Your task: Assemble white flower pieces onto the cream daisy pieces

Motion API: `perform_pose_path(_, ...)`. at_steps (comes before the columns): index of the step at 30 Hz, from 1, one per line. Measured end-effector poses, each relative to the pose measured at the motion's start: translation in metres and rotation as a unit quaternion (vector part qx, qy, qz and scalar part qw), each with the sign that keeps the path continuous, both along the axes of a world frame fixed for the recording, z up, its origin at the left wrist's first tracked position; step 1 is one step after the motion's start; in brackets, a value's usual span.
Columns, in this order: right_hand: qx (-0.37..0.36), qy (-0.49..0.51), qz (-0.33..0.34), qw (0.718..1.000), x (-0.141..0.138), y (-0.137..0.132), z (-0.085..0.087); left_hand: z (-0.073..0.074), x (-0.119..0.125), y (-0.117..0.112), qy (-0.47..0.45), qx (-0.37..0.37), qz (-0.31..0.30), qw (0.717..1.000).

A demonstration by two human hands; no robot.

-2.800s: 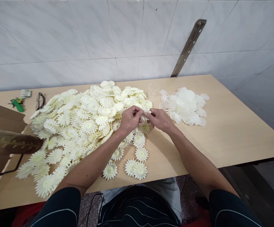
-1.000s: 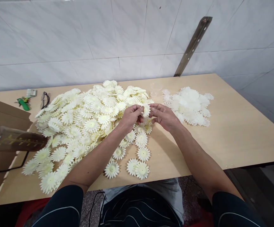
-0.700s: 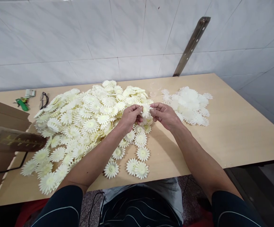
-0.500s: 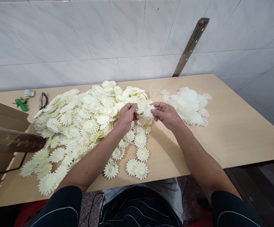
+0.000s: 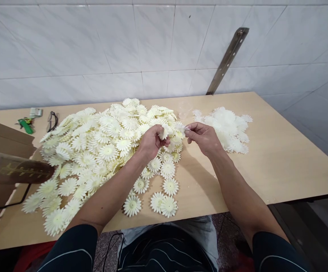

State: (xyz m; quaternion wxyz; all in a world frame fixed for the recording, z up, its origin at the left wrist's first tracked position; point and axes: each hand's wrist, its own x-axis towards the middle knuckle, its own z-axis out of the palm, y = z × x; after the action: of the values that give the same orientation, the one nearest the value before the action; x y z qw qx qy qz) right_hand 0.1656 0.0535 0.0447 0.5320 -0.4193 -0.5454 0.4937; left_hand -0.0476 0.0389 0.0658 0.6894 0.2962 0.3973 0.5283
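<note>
My left hand [image 5: 151, 142] is closed, thumb and fingers pinching a cream artificial flower [image 5: 166, 131] at its edge. To the right, my right hand [image 5: 205, 138] is also closed, its fingertips holding a thin white petal piece [image 5: 186, 129] that shows nearly edge-on. A small gap separates the two hands. Beneath and left of them spreads a big heap of cream daisy-like flower pieces [image 5: 107, 151], partly covered by my left forearm. Beyond my right hand lies a smaller pile of whiter, translucent flower pieces [image 5: 223, 122].
A clear plastic cup-like piece [image 5: 184, 108] stands between the piles. Glasses [image 5: 52, 121] and a green tool [image 5: 26, 125] lie at the back left. A brown bottle [image 5: 19, 169] and cardboard [image 5: 5, 139] border the left side. A metal bracket [image 5: 227, 60] leans against the tiled wall.
My right hand has shifted slightly right, away from my left hand, and the white piece in it has turned more edge-on. The left hand's flower now shows more clearly.
</note>
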Motion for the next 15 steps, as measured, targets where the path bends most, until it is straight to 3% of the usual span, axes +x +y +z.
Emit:
perform_pose_path(5,0.166,-0.116,-0.055,0.978,-0.0038,-0.0054,-0.0056,0.0032,0.0045,-0.0002,0.026,-0.084,-0.034,0.996)
perform_pose_path(10,0.359,-0.258,-0.081,0.893,-0.0047,-0.0098,-0.0076,0.0018,0.0070,-0.0042,0.072,-0.083,-0.079,0.991)
perform_pose_path(13,0.416,-0.277,-0.086,0.862,-0.0041,-0.0095,-0.0085,0.0001,0.0064,-0.0056,0.090,-0.066,-0.079,0.991)
perform_pose_path(15,0.421,-0.276,-0.079,0.861,-0.0044,-0.0098,-0.0085,-0.0003,0.0057,-0.0059,0.106,-0.053,-0.069,0.991)
